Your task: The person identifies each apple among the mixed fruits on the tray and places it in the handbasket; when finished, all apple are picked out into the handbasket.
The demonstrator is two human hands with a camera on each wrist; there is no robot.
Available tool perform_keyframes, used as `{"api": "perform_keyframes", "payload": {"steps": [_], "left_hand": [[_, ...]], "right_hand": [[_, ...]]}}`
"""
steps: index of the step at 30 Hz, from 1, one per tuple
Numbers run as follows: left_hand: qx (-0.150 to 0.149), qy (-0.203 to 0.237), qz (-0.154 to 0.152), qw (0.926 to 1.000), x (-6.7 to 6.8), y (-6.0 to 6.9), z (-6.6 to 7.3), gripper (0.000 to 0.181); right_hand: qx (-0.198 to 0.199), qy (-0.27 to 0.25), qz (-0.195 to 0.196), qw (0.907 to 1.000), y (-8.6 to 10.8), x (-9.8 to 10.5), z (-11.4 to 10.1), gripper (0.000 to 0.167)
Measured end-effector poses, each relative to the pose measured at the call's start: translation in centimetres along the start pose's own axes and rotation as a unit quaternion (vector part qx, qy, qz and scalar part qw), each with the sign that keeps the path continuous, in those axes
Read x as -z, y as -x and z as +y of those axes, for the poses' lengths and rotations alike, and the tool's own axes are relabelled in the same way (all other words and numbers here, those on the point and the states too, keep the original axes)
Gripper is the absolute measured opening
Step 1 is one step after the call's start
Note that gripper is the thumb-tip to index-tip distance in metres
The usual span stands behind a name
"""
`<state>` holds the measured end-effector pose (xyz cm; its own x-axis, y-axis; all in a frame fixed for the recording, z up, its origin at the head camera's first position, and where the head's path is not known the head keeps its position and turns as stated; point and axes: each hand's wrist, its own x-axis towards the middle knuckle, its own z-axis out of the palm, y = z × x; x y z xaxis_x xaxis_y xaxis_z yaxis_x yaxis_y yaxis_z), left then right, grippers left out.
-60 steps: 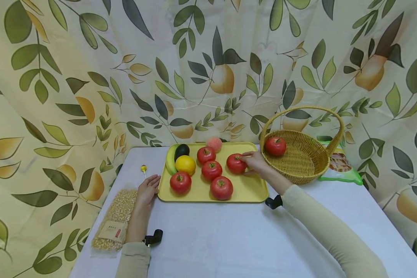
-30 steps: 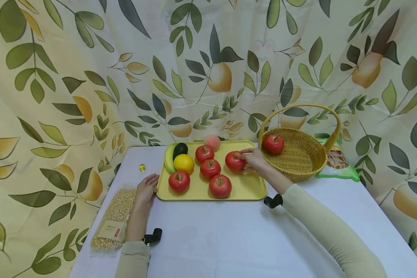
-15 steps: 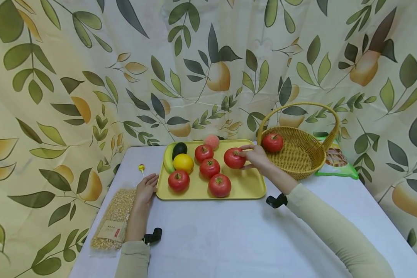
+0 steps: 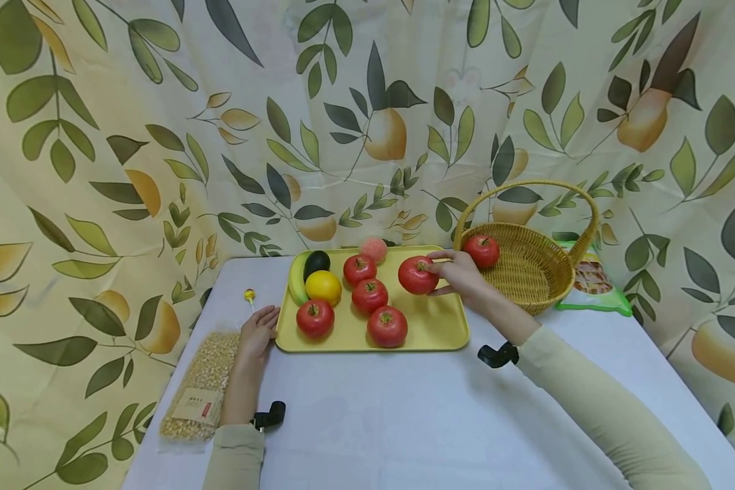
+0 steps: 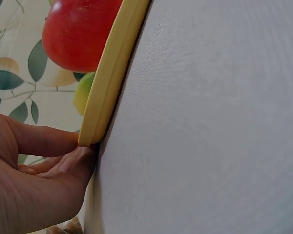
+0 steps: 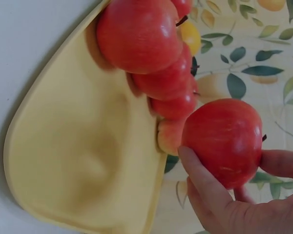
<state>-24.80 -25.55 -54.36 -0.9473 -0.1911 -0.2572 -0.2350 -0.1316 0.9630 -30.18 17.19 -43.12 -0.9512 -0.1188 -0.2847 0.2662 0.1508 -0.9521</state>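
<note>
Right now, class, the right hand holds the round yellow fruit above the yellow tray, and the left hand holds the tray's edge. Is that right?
Not quite: the right hand holds a red apple, not the round yellow fruit, as the right wrist view shows. The rest stands: it is above the yellow tray, and the left hand holds the tray's edge.

I can't make out a single word from here. The bag of kernels [image 4: 207,367] carries a pale label [image 4: 192,406] with a line of dark print and a small red mark [image 4: 207,410], all too small to read; the green-edged packet [image 4: 595,279] shows no legible lettering.
</note>
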Motion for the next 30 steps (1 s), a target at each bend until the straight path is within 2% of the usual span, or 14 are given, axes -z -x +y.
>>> {"api": "perform_keyframes", "payload": {"steps": [15,23,30], "left_hand": [[-0.001,-0.003,-0.002,1.0,0.0,-0.1,0.1,0.077],[0.004,-0.008,-0.002,1.0,0.1,0.0,0.1,0.076],[0.005,-0.004,0.0,1.0,0.0,0.0,0.1,0.075]], "right_hand": [[0.021,0.014,-0.001,0.9997,1.3,2.3,-1.3,0.055],[0.019,0.001,-0.002,0.9998,1.8,3.6,-1.7,0.054],[0.021,0.014,0.0,0.9997,2.5,5.1,-2.2,0.055]]}}
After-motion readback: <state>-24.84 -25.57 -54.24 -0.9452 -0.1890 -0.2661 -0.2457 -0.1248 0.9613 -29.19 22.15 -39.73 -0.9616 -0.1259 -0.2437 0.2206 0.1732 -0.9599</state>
